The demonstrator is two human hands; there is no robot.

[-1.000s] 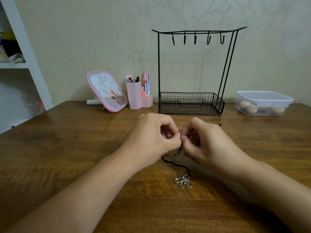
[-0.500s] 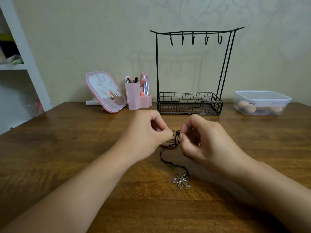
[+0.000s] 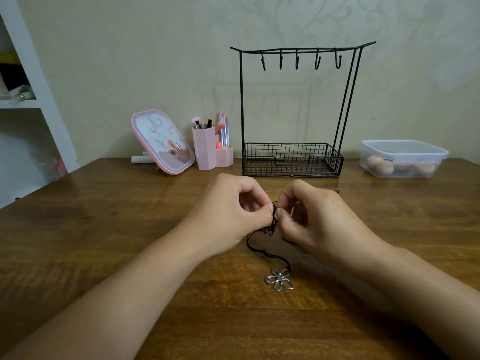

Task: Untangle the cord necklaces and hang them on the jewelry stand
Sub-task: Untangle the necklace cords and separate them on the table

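Left hand [image 3: 228, 211], right hand [image 3: 314, 219] pinch tangled black cord [image 3: 274, 219]; flower pendant [image 3: 280, 279] on table [image 3: 104, 229]; jewelry stand [image 3: 293, 110] behind.

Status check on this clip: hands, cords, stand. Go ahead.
Left hand and right hand both pinching the tangled black cords. Flower pendant lying on the table. Jewelry stand hooks bare. Nothing in the way.
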